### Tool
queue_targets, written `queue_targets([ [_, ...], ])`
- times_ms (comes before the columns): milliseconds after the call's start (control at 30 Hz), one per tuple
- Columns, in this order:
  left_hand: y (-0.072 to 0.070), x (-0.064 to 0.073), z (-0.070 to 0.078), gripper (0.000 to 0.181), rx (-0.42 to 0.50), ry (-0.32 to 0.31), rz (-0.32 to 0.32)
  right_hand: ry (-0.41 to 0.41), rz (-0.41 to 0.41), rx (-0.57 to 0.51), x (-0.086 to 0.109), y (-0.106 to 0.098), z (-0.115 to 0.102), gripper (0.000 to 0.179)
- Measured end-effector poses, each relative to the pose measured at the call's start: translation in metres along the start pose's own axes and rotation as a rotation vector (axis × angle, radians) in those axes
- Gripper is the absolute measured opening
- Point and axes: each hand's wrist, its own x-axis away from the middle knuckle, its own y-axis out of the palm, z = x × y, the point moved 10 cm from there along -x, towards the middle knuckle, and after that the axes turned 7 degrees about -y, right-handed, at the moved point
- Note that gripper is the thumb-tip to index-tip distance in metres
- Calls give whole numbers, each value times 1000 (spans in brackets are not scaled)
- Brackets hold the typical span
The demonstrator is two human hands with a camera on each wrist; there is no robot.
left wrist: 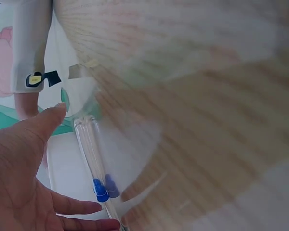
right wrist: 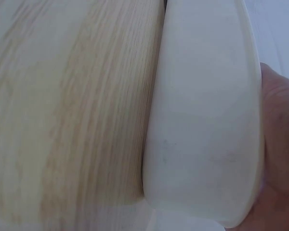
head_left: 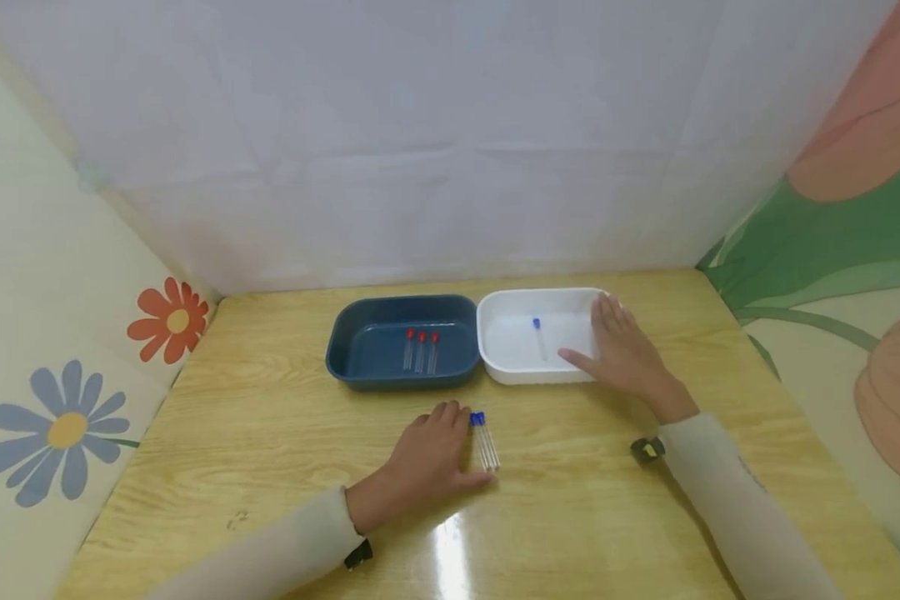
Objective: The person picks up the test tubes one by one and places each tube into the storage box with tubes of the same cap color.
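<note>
So on the left there's a dark blue tray (head_left: 401, 383) with three red-capped tubes (head_left: 422, 352) in it. Left hand (head_left: 429, 454) is in front, thumb and fingers spread apart right beside a few blue-capped tubes (head_left: 485, 442) on the table (head_left: 585, 517). Then a white tray (head_left: 506, 354), one blue-capped tube (head_left: 541, 340) inside, right hand (head_left: 624, 350) at its right end, thumb well apart from the fingers.

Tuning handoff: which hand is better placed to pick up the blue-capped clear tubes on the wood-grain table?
Likely the left hand: it lies close beside the blue-capped clear tubes and holds nothing. The right hand is farther off, at the white rectangular tray's right end.
</note>
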Motion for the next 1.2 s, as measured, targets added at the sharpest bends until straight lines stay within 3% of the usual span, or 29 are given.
queue_targets([
  [533, 2, -1, 2, 99, -6, 6, 27, 13, -6, 1, 1, 1, 1, 111],
  [1200, 6, -2, 2, 93, -19, 20, 11, 7, 12, 6, 0, -1, -1, 111],
])
